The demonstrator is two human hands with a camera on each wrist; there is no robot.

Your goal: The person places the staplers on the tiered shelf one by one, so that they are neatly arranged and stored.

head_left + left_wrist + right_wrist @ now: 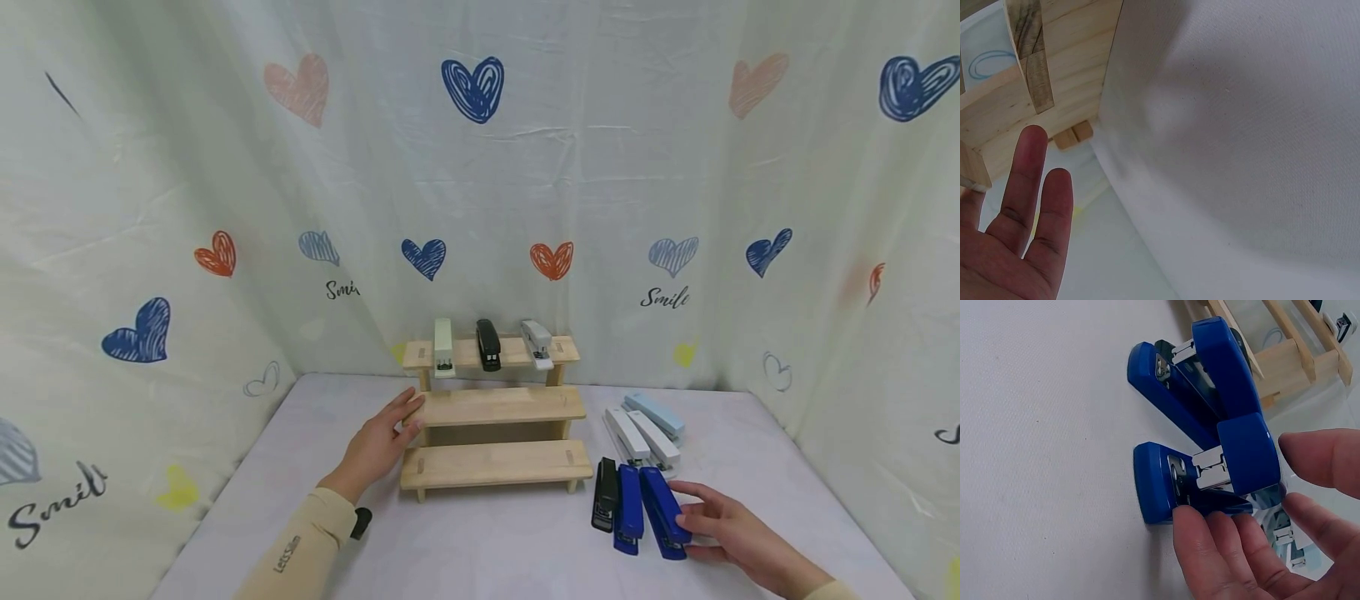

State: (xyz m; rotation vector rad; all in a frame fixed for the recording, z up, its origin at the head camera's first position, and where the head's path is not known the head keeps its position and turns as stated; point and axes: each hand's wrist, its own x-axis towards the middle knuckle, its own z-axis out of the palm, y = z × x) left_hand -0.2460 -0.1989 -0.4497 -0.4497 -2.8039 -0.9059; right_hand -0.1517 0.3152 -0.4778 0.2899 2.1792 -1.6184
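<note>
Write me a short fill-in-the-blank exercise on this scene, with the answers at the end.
1. The wooden rack has ____ tiers.
2. On its top tier, the central stapler is ____.
3. The left hand touches the rack's ____ tier.
4. The right hand touches a ____ stapler.

Missing words: three; black; middle; blue.

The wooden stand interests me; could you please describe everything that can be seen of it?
The wooden stand is pale, visibly grained and looks unpainted, with three long shelves rising like steps toward the back, joined by wooden supports. Short legs show under the front shelf. It stands upright on the white tabletop. Across its top shelf sit a pale green stapler, a black stapler and a light gray stapler. The left hand touches the left end of its middle shelf.
</note>
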